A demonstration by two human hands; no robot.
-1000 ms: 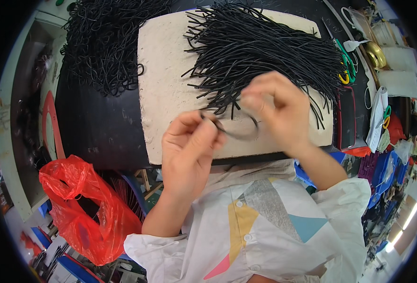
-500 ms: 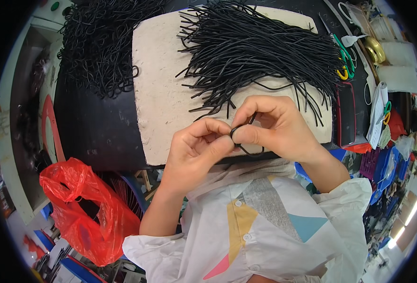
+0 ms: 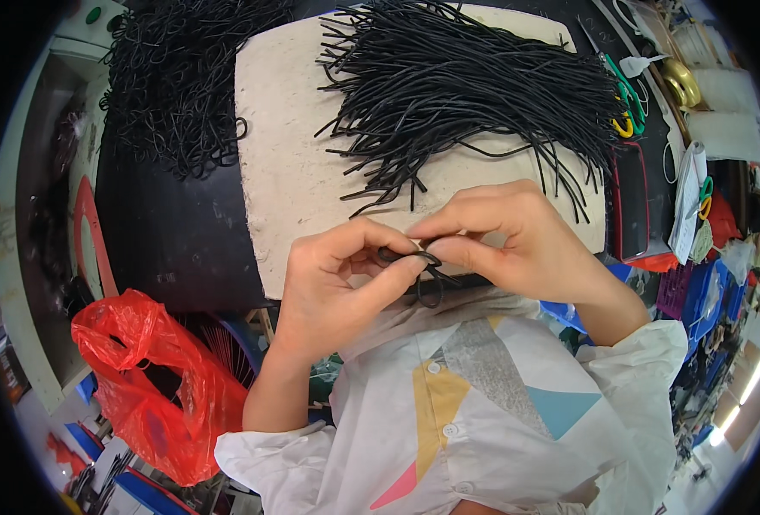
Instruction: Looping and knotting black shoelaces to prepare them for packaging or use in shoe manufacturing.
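Observation:
Between my two hands, over the near edge of the pale board (image 3: 281,172), is a thin black cord (image 3: 432,296) bent into loops. My left hand (image 3: 339,279) pinches it between thumb and index finger. My right hand (image 3: 509,240) meets it from the other side, thumb and index finger closed on the cord. A loop hangs below the fingertips; whether it is knotted I cannot tell. Just beyond my hands, a thick bundle of straight black cords (image 3: 474,94) lies across the board, its cut ends fanning out to the left.
A tangled heap of looped black cords (image 3: 174,86) lies at the far left of the dark table (image 3: 165,232). Green-handled scissors (image 3: 629,99) and a dark red-edged phone-like case (image 3: 630,202) lie right of the board. A red plastic bag (image 3: 161,386) hangs at the lower left.
My hands have drawn slightly lower, the left one shifting a little left. The cord's loop has turned and now hangs down below my fingertips.

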